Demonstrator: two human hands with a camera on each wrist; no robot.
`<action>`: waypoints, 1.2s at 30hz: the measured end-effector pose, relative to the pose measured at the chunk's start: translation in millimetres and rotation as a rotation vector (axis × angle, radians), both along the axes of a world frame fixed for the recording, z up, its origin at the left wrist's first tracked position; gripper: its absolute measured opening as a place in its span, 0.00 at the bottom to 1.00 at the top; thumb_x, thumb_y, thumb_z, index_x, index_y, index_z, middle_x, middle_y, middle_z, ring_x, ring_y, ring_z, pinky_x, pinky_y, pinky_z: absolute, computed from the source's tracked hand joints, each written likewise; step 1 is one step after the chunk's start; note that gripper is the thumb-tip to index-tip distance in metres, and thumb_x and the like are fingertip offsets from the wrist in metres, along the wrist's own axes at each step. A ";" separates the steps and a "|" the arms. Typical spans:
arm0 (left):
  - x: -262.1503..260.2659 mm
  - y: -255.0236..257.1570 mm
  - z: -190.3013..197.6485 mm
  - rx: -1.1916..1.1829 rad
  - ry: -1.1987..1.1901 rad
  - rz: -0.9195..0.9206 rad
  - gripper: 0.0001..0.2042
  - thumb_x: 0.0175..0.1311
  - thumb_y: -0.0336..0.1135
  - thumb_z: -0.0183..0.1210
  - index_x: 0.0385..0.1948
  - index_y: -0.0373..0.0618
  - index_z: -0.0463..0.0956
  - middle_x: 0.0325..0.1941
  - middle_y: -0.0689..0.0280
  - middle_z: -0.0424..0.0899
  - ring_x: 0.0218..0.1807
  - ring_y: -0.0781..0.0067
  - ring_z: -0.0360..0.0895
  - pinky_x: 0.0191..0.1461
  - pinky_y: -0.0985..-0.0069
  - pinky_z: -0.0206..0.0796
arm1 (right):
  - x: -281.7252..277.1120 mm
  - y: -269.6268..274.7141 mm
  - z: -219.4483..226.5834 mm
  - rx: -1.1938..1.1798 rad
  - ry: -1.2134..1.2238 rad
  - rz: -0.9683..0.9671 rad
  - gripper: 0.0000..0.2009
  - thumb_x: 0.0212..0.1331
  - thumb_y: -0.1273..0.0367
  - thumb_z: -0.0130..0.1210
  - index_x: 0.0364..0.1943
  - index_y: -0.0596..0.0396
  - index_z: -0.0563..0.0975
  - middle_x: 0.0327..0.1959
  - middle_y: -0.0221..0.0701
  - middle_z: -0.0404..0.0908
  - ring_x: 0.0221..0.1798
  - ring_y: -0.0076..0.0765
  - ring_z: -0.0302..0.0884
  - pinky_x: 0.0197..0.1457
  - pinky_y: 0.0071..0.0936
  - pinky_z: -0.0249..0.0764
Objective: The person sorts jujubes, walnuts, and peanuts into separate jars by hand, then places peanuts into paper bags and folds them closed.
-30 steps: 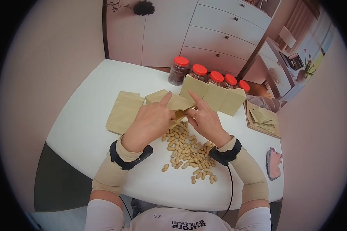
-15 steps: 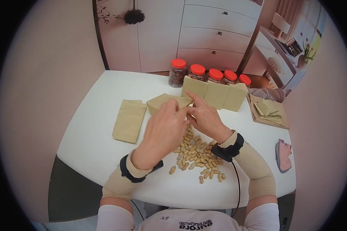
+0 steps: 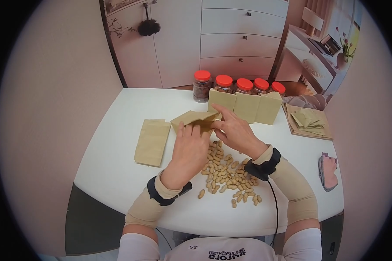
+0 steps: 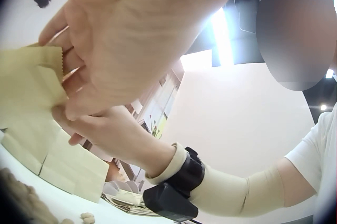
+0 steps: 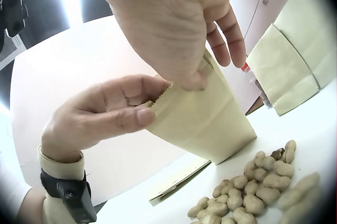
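Note:
Both hands are at the open top of a tan paper bag (image 3: pixel 188 117), which stands on the table in the right wrist view (image 5: pixel 202 124). My left hand (image 3: pixel 188 152) pinches its zigzag edge between thumb and fingers, plain in the right wrist view (image 5: pixel 100 116). With thumb and finger my right hand (image 3: pixel 238 134) grips the opposite side of the rim; its other fingers stretch past the bag (image 5: pixel 226 40). Peanuts (image 3: pixel 226 174) lie loose in a pile just in front. The bag's inside is mostly hidden.
Flat tan bags (image 3: pixel 152 142) lie at the left. Three filled-out bags (image 3: pixel 247 108) stand behind, before several red-lidded jars (image 3: pixel 202 89). At the right are a stack of paper (image 3: pixel 309 122) and a pink-grey pouch (image 3: pixel 329 172). A cable hangs from my right wrist.
My left hand has shifted from the bag's left side, lifting briefly, to its near edge. The right hand has stayed at the rim. The head view has tilted up and shifted.

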State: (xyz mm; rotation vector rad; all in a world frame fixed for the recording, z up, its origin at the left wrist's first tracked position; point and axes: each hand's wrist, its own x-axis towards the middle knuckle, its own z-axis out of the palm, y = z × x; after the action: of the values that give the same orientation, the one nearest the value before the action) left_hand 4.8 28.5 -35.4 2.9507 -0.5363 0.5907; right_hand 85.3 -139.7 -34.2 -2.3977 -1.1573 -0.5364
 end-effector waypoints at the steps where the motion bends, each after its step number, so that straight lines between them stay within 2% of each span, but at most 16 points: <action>1: 3.5 3.4 -1.2 0.014 0.004 0.025 0.15 0.57 0.31 0.59 0.45 0.36 0.74 0.53 0.50 0.74 0.61 0.51 0.67 0.69 0.51 0.53 | -0.4 -0.5 0.3 0.005 0.000 -0.003 0.07 0.52 0.73 0.60 0.36 0.54 0.82 0.65 0.40 0.67 0.53 0.43 0.76 0.49 0.37 0.76; 2: 6.3 7.1 -1.5 0.029 0.008 0.049 0.12 0.58 0.32 0.59 0.42 0.38 0.77 0.54 0.50 0.74 0.64 0.51 0.65 0.72 0.48 0.48 | -1.0 -1.1 0.9 -0.008 0.015 0.000 0.07 0.52 0.73 0.60 0.36 0.53 0.82 0.65 0.39 0.67 0.53 0.42 0.76 0.49 0.37 0.76; 4: 9.5 16.6 -0.4 0.052 -0.024 0.065 0.10 0.58 0.32 0.59 0.39 0.41 0.80 0.55 0.50 0.74 0.65 0.51 0.65 0.72 0.48 0.49 | -0.8 -2.6 0.9 -0.016 0.027 0.001 0.07 0.53 0.73 0.60 0.36 0.53 0.83 0.65 0.39 0.67 0.53 0.42 0.76 0.49 0.36 0.76; 7: 10.3 26.4 7.7 0.063 -0.009 0.090 0.07 0.58 0.32 0.59 0.36 0.46 0.83 0.58 0.50 0.73 0.65 0.51 0.65 0.71 0.49 0.50 | -1.1 -5.6 -1.7 -0.012 0.020 0.026 0.05 0.55 0.71 0.56 0.33 0.53 0.82 0.65 0.39 0.67 0.61 0.45 0.71 0.49 0.39 0.77; 9: 9.1 29.0 11.9 0.058 0.038 0.094 0.07 0.58 0.32 0.60 0.34 0.48 0.85 0.58 0.50 0.73 0.65 0.51 0.65 0.71 0.49 0.51 | -2.3 -7.4 -3.0 -0.022 -0.019 0.038 0.06 0.53 0.73 0.60 0.34 0.52 0.83 0.63 0.39 0.68 0.50 0.41 0.77 0.47 0.35 0.76; 10: 8.4 29.5 12.7 0.053 0.059 0.097 0.07 0.57 0.32 0.61 0.34 0.50 0.86 0.59 0.50 0.73 0.65 0.51 0.65 0.71 0.50 0.52 | -2.9 -8.8 -2.5 -0.017 -0.018 0.033 0.06 0.53 0.73 0.60 0.34 0.52 0.83 0.63 0.39 0.68 0.50 0.41 0.77 0.47 0.35 0.76; 12: 8.2 30.7 12.2 0.050 0.082 0.097 0.07 0.56 0.32 0.61 0.34 0.51 0.86 0.60 0.51 0.73 0.65 0.51 0.65 0.70 0.51 0.53 | -5.7 -12.6 1.2 -0.022 0.057 0.071 0.08 0.55 0.71 0.57 0.39 0.53 0.80 0.63 0.39 0.69 0.57 0.44 0.74 0.49 0.38 0.77; 13: 8.4 31.6 10.7 0.051 0.072 0.090 0.07 0.56 0.32 0.62 0.34 0.51 0.87 0.61 0.50 0.73 0.65 0.50 0.65 0.70 0.52 0.54 | -9.6 -14.8 4.8 -0.019 0.059 0.067 0.08 0.55 0.71 0.57 0.39 0.53 0.80 0.63 0.39 0.69 0.57 0.44 0.74 0.49 0.38 0.77; 15: 8.7 32.2 10.2 0.054 0.065 0.080 0.07 0.55 0.33 0.63 0.34 0.51 0.87 0.61 0.50 0.73 0.65 0.50 0.65 0.69 0.54 0.56 | -16.8 -19.3 11.4 0.134 0.161 0.047 0.16 0.55 0.71 0.56 0.49 0.53 0.75 0.62 0.38 0.68 0.53 0.44 0.76 0.47 0.36 0.78; 19: 8.8 32.5 12.5 0.010 0.085 0.053 0.07 0.53 0.31 0.65 0.33 0.49 0.87 0.61 0.49 0.73 0.64 0.49 0.66 0.66 0.60 0.60 | -10.0 -32.9 -8.1 0.225 0.272 -0.062 0.19 0.56 0.70 0.55 0.54 0.53 0.70 0.63 0.38 0.67 0.55 0.46 0.73 0.50 0.37 0.76; 21: 8.9 31.8 12.2 0.002 0.088 0.031 0.07 0.52 0.31 0.65 0.33 0.48 0.87 0.61 0.49 0.73 0.63 0.49 0.67 0.65 0.62 0.61 | -0.6 -39.3 -26.8 -0.098 0.348 -0.085 0.25 0.55 0.64 0.58 0.58 0.54 0.69 0.64 0.41 0.65 0.60 0.48 0.69 0.57 0.39 0.73; 22: 9.3 31.5 13.0 -0.013 0.097 0.030 0.07 0.52 0.30 0.65 0.33 0.47 0.87 0.61 0.49 0.73 0.63 0.49 0.67 0.64 0.63 0.63 | 2.3 -39.4 -35.8 -0.093 0.353 -0.093 0.25 0.55 0.64 0.58 0.58 0.54 0.69 0.64 0.41 0.65 0.60 0.48 0.69 0.57 0.39 0.73; 24: 9.8 30.7 15.2 -0.024 0.103 0.028 0.07 0.51 0.29 0.65 0.32 0.46 0.86 0.61 0.49 0.73 0.62 0.49 0.68 0.64 0.64 0.64 | 8.5 -37.0 -49.6 -0.368 0.495 -0.058 0.37 0.51 0.55 0.62 0.65 0.53 0.65 0.63 0.46 0.65 0.63 0.52 0.65 0.63 0.42 0.68; 25: 9.7 30.9 16.0 -0.045 0.108 0.025 0.07 0.51 0.28 0.65 0.32 0.46 0.86 0.61 0.49 0.73 0.63 0.49 0.68 0.63 0.64 0.65 | 9.7 -32.2 -47.7 -0.387 0.541 -0.040 0.45 0.45 0.50 0.64 0.69 0.51 0.61 0.62 0.48 0.65 0.63 0.54 0.65 0.64 0.44 0.68; 31: 9.7 30.4 17.5 -0.095 0.141 0.014 0.06 0.51 0.28 0.65 0.32 0.45 0.86 0.61 0.49 0.72 0.64 0.50 0.68 0.61 0.64 0.67 | 10.6 -1.8 -50.5 -0.440 0.585 0.062 0.36 0.44 0.53 0.63 0.62 0.46 0.71 0.53 0.46 0.69 0.55 0.52 0.72 0.56 0.41 0.74; 36: 10.4 32.8 15.2 -0.128 0.117 0.005 0.06 0.52 0.28 0.65 0.32 0.45 0.86 0.62 0.50 0.72 0.63 0.52 0.68 0.60 0.64 0.68 | 9.4 -0.8 -62.2 -0.331 0.565 0.081 0.26 0.43 0.61 0.63 0.52 0.49 0.76 0.46 0.43 0.70 0.47 0.50 0.76 0.51 0.38 0.75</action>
State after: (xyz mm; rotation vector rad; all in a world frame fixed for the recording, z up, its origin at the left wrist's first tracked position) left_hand 15.2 61.3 -20.2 2.8444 -0.4611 0.4314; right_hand 94.7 -140.5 -96.4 -2.5048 -1.1320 0.3746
